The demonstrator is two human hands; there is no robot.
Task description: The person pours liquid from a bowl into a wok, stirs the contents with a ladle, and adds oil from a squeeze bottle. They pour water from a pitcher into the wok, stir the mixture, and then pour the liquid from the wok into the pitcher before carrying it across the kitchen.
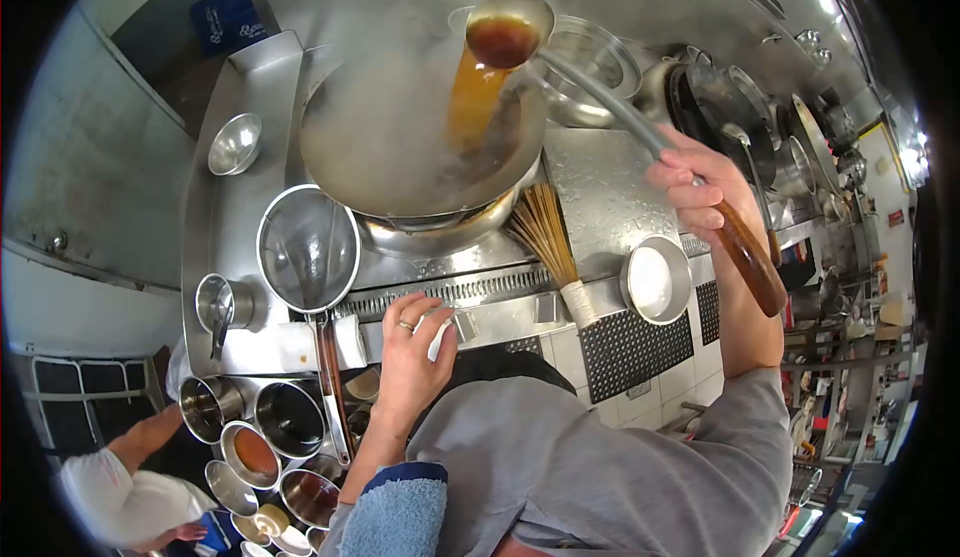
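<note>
My right hand (705, 182) is closed around the wooden-ended handle of a long ladle (610, 102). The ladle's bowl, tilted high over the steaming wok (424, 197), holds dark brown liquid (503, 43), and an amber stream (475, 102) falls from it into the wok. Steam hides much of the wok's inside. At the front edge of the stove, my left hand (415, 352) has its fingers curled, with a bit of something white showing by them; what it is I cannot make out. A round mesh strainer (309, 242) lies just left of that hand.
A bamboo brush (548, 237) and a metal bowl (656, 279) sit right of the wok. Left are a small bowl (235, 145) and a small pot (224, 302). Several sauce pots (252, 453) stand lower left, beside another person (135, 492). Metal basins (585, 72) stand behind.
</note>
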